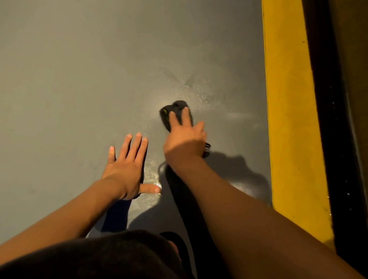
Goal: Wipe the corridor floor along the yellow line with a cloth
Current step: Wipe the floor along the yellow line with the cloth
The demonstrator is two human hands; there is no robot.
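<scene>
Dark clothing (116, 263) fills the lower edge, cropped. Left hand (128, 169): flat, 5 fingers spread, palm on the grey floor (60, 66). Right hand (185, 139): presses the dark cloth (174, 110) down, fingers extended; thumb hidden. Yellow line (291, 106) runs to the right, apart from the cloth.

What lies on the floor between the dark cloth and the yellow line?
In the head view, only bare grey floor with wet streaks and droplets separates the dark crumpled cloth under the right hand from the painted yellow line.
</scene>
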